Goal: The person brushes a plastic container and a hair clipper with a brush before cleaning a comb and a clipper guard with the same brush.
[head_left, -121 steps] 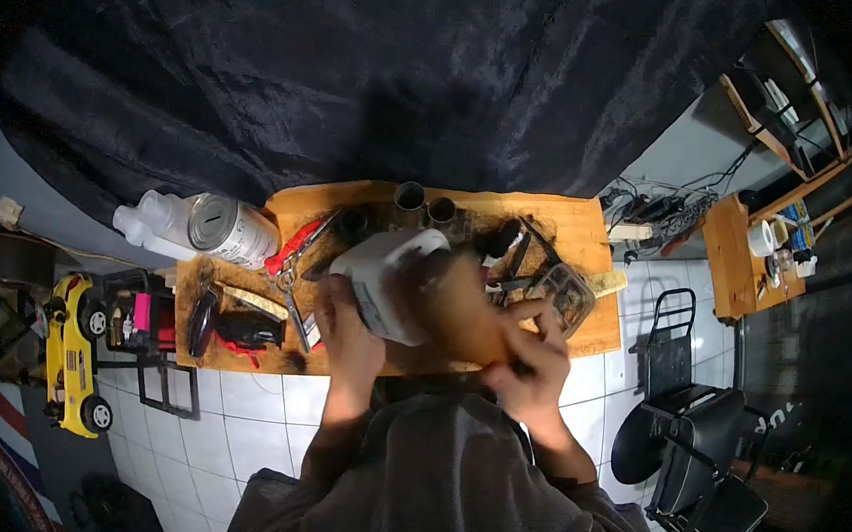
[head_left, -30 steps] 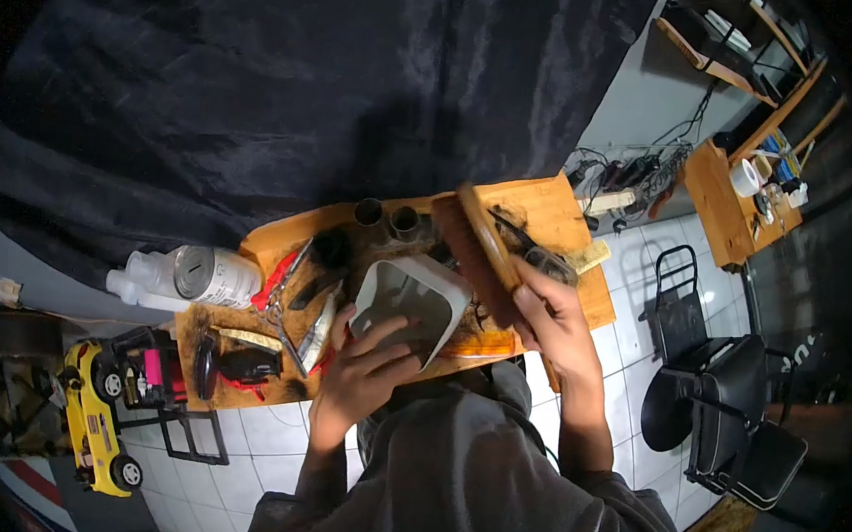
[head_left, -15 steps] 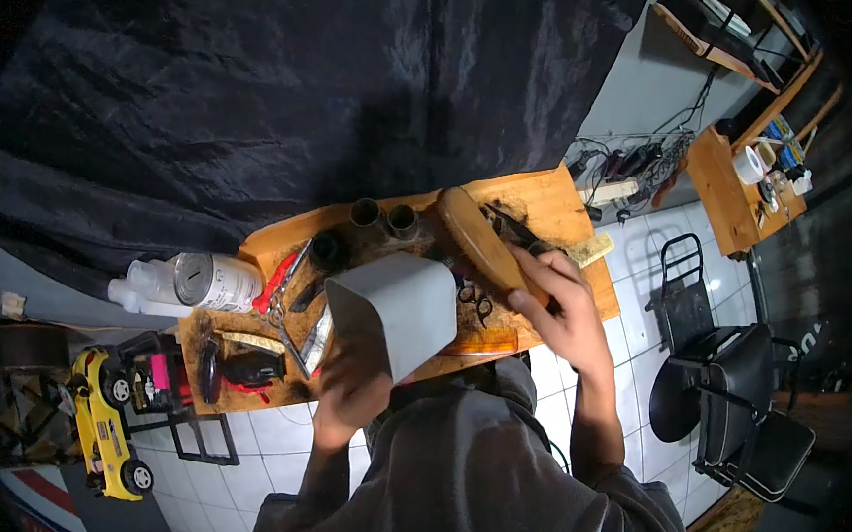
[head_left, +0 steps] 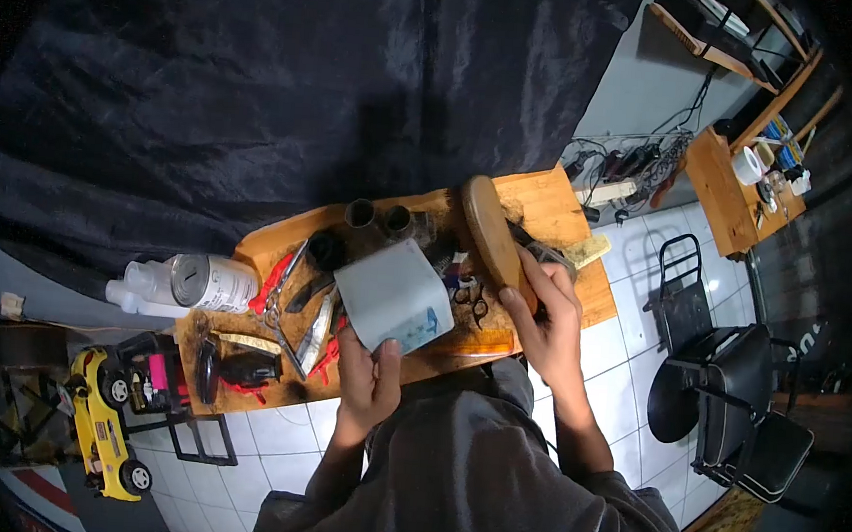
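Observation:
My left hand [head_left: 371,379] grips a white squarish container [head_left: 395,289] by its lower edge, thumb on the near side. A blue printed patch shows near its lower right corner. My right hand [head_left: 550,324] is wrapped around the handle of a long wooden brush [head_left: 491,233], which slants up and left over the wooden table [head_left: 564,202]. Between the two, black-handled scissors [head_left: 473,297] and an orange comb [head_left: 480,347] lie on the table. Two dark cups [head_left: 359,214] stand behind the container.
Dark hair clippings are scattered on the table. On its left are long scissors [head_left: 283,305], a black clipper [head_left: 207,369] and a white tin [head_left: 217,283] beside pale bottles. A yellow toy car [head_left: 106,431] is at lower left, a black chair [head_left: 724,386] at right.
The white container has turned, so its printed face shows and its dark opening is out of sight. My left hand has shifted right. The brush has moved slightly right and stands more upright.

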Demonstrator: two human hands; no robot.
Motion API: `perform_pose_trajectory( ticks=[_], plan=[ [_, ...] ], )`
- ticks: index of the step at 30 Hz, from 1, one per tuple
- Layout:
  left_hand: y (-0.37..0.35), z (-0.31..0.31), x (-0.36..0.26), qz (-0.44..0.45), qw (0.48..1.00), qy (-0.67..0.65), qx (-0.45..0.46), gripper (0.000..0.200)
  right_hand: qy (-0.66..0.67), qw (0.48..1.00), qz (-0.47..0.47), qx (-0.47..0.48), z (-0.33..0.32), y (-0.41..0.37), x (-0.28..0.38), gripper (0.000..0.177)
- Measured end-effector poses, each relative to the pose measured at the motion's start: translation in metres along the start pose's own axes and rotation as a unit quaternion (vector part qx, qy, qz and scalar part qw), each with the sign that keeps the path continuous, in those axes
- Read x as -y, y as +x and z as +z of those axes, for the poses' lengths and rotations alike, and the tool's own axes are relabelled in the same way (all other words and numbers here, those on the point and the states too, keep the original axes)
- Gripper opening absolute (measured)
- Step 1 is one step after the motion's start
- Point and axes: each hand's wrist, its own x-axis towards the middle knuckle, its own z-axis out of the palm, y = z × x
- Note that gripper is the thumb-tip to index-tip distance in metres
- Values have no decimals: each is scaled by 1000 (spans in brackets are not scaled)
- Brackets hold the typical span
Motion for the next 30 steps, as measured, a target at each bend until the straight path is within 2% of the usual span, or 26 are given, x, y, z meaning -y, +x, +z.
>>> perform_pose_trajectory(
  ticks=[2,3,4,6,7,9,11,13,14,15,17,20,22,23,24,26,27,30],
  plan=[
    [4,6,-2,-66,994,-79,-32,39,58,998,-10,0,2,-12,8,50],
    [8,15,-11,-107,981,-151,-58,41,50,994,-94,26,5,-16,5,50],
    [9,16,-9,-125,963,-231,-55,43,63,987,-129,66,7,-21,10,51],
    [0,18,5,-88,920,-380,-28,44,96,977,-141,129,14,-30,18,52],
    [2,19,2,-103,911,-395,-58,44,84,977,-134,143,17,-30,19,53],
    [11,22,-10,-131,890,-420,-121,44,49,988,-116,90,20,-30,10,53],
    [17,16,-11,-154,894,-396,-140,44,0,994,-106,34,18,-22,-2,51],
    [18,9,-9,-168,896,-383,-149,43,5,999,-42,-12,15,-16,-8,47],
    [18,10,-7,-155,914,-351,-134,43,8,999,-9,-36,13,-14,-11,45],
    [20,11,-4,-141,930,-319,-117,44,13,998,-22,-51,11,-10,-17,34],
    [26,17,-4,-125,963,-225,-74,42,105,991,64,-61,14,-13,-30,29],
    [34,31,-19,-118,992,-41,17,34,289,931,220,-42,1,-13,-20,26],
    [42,41,-31,-105,987,79,90,31,310,930,183,-68,-3,-14,-22,31],
    [47,52,-33,-79,976,186,80,19,241,957,133,-90,-6,-13,-24,38],
    [53,61,-26,-7,971,222,90,18,243,957,117,-108,-8,-11,-25,40],
    [69,74,-25,145,924,336,107,26,248,954,85,-145,-12,-5,-27,44],
    [77,82,-22,173,919,335,118,26,288,941,92,-153,-14,-3,-28,47],
    [95,108,-17,234,900,333,158,26,258,943,116,-174,-18,8,-42,45]
  ],
)
